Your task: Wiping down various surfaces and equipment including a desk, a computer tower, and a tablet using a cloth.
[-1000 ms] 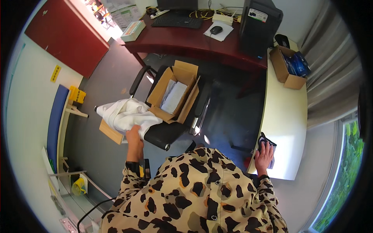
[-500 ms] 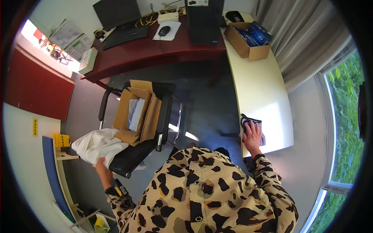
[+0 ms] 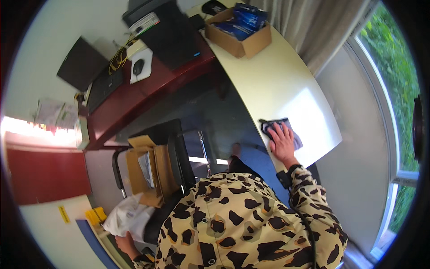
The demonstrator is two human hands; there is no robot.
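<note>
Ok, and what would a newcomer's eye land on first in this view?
Probably the spotted jacket, filling the lower middle. Next, the right hand, resting on a small dark item at the sunlit near end of the pale table. At lower left, the left hand is at a bunched white cloth on the black chair, next to an open cardboard box.

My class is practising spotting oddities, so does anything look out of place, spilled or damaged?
An open box sits on the chair, beside a bunched white cloth at the left hand: odd, since a seat usually holds a person. No spill or damage stands out.
</note>
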